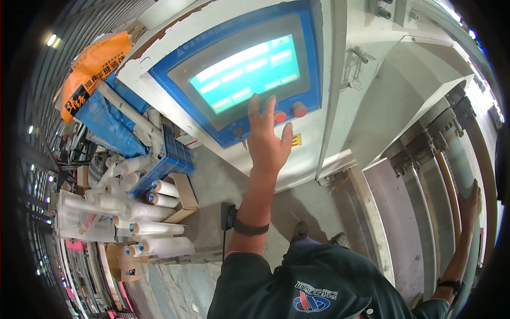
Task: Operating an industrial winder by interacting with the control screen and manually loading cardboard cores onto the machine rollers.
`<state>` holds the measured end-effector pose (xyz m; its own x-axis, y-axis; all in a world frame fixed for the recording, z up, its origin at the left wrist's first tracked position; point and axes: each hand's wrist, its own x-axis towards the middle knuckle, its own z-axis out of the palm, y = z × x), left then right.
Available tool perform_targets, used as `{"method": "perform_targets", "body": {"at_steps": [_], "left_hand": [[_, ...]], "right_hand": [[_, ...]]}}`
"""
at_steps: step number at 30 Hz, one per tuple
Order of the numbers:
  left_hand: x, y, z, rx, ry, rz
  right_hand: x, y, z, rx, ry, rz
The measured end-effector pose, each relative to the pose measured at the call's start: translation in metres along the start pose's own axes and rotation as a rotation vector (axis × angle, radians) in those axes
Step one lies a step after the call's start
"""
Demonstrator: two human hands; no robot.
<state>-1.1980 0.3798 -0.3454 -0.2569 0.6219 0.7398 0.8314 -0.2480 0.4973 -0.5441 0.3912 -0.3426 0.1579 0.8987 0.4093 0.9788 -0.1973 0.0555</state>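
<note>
My left hand [266,141] is raised to a control panel with its fingers spread, holding nothing. Two fingertips are at the lower edge of the lit touchscreen [249,69]; whether they press it I cannot tell. The screen sits in a blue-framed panel [313,48] on a white machine cabinet. Just below the fingers are two red push buttons [299,109], one partly covered by the hand. Far to the right, my right hand [469,206] rests with fingers extended on a long grey-green roller [461,157].
Rolls of clear film [167,245] and a cardboard box [183,196] stand on the floor at left. Behind them are a blue crate [178,151] and an orange bag [98,69]. A white sloping machine cover [409,90] juts out above the rollers.
</note>
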Motion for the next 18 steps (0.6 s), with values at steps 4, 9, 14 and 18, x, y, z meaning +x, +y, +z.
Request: {"method": "perform_targets", "body": {"at_steps": [4,9,14,18], "left_hand": [[-0.004,-0.010,-0.009,0.127,0.034,0.024],[-0.005,-0.019,-0.009,0.184,0.032,-0.025],[-0.005,-0.019,-0.010,0.266,0.023,-0.036],[-0.005,-0.019,-0.008,0.268,0.018,-0.051]], "right_hand": [[-0.001,0.004,0.005,-0.012,0.035,-0.033],[-0.002,0.008,0.006,0.012,0.021,-0.046],[-0.001,0.009,0.008,0.010,0.042,-0.058],[-0.002,0.006,0.006,0.013,0.024,-0.056]]}}
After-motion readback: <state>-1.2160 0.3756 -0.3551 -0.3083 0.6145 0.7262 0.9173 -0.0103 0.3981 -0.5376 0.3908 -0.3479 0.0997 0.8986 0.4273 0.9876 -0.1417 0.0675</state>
